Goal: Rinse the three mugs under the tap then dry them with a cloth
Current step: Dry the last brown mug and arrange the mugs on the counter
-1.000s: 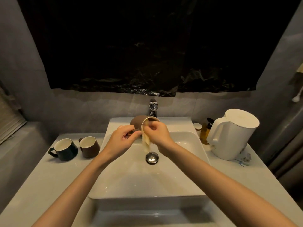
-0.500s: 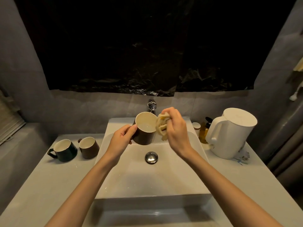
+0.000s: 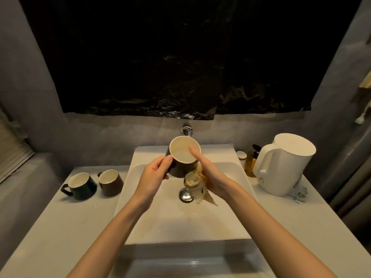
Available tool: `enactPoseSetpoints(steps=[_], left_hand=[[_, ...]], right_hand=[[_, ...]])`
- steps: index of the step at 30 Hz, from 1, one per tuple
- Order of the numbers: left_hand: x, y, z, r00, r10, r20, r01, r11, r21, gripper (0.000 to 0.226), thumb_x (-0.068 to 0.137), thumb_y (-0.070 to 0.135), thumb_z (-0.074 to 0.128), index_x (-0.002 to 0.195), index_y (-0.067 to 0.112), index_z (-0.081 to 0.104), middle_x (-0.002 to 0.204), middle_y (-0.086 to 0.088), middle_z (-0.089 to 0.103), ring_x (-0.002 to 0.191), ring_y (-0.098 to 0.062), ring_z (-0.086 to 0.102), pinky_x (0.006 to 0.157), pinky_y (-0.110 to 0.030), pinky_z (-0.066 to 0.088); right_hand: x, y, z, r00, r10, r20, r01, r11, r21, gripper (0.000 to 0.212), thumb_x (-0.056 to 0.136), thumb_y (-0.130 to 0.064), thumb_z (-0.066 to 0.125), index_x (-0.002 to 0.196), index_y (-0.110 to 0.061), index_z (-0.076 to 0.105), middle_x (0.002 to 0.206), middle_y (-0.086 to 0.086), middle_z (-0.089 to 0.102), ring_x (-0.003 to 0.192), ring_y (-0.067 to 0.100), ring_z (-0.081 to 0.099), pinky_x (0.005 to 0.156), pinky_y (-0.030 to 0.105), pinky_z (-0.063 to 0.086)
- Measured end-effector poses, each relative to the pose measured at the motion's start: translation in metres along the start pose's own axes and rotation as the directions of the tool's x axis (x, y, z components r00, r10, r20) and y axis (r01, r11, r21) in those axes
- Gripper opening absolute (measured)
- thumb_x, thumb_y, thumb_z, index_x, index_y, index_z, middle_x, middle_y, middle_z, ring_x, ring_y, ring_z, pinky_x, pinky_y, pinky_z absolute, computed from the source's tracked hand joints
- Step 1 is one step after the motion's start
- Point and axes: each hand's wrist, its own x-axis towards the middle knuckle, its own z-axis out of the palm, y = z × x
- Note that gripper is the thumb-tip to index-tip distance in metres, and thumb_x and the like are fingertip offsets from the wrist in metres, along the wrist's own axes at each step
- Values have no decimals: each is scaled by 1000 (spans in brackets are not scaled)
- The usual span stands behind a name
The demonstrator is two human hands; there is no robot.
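My left hand [image 3: 153, 175] grips a brown mug [image 3: 181, 157] by its side, tilted so its pale inside faces me, above the white sink [image 3: 226, 227] and just below the tap [image 3: 187, 129]. My right hand [image 3: 210, 175] holds a beige cloth [image 3: 195, 182] against the mug's outer wall, thumb reaching inside the rim. The cloth's loose end hangs down over the drain [image 3: 185, 194]. A dark green mug [image 3: 80, 185] and a second brown mug [image 3: 110, 182] stand upright on the counter to the left.
A white electric kettle [image 3: 285, 165] stands on the counter at the right, with an amber bottle [image 3: 251, 162] and a small jar [image 3: 241, 155] behind it. Black plastic sheeting [image 3: 160, 57] covers the wall above. A small crumpled item [image 3: 301, 192] lies by the kettle.
The mug has turned from mouth-sideways to facing me. My right hand dropped from beside the rim to the mug's lower right side, and the bunched cloth now hangs loose.
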Motion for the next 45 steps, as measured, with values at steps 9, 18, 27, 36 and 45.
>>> enactPoseSetpoints(steps=[9, 18, 27, 36, 45], left_hand=[[-12, 3, -6, 997, 82, 13, -83, 972, 218, 31, 98, 34, 45, 77, 16, 61, 73, 10, 62, 68, -7, 53, 67, -28, 46], [26, 3, -50, 819, -406, 406, 467, 882, -59, 82, 54, 66, 77, 127, 47, 44, 127, -6, 59, 110, -28, 63, 93, -46, 51], [35, -12, -42, 778, -448, 439, 555, 819, -148, 76, 53, 32, 83, 122, 18, 56, 123, -17, 63, 116, -31, 59, 88, -39, 55], [34, -32, -36, 915, -400, -52, 356, 862, -360, 57, 75, 26, 77, 127, 30, 53, 132, -5, 52, 115, -26, 53, 83, -45, 57], [28, -28, -21, 874, -295, -386, 129, 907, -400, 64, 80, 22, 73, 136, 29, 42, 120, 5, 47, 112, -19, 49, 75, -30, 51]], right_hand=[[6, -7, -4, 989, -28, -147, -7, 972, -234, 55, 68, -45, 40, 103, -4, 54, 96, 14, 58, 88, 23, 50, 75, 33, 41], [9, -35, -20, 991, 88, 104, -2, 773, -635, 52, 72, -43, 42, 106, -6, 54, 88, 6, 53, 77, 16, 47, 67, 27, 39], [23, -38, -11, 961, 183, 209, -3, 761, -649, 37, 91, -45, 48, 117, -19, 54, 90, -1, 59, 78, 13, 55, 64, 19, 42], [36, -21, -17, 976, -86, -202, 24, 955, -294, 14, 93, -26, 34, 89, -15, 41, 96, 7, 43, 86, 19, 47, 70, 34, 47], [19, 37, 24, 790, -599, 132, 441, 406, -800, 64, 96, -9, 51, 150, -13, 18, 148, 1, 30, 113, 18, 27, 97, 25, 30]])
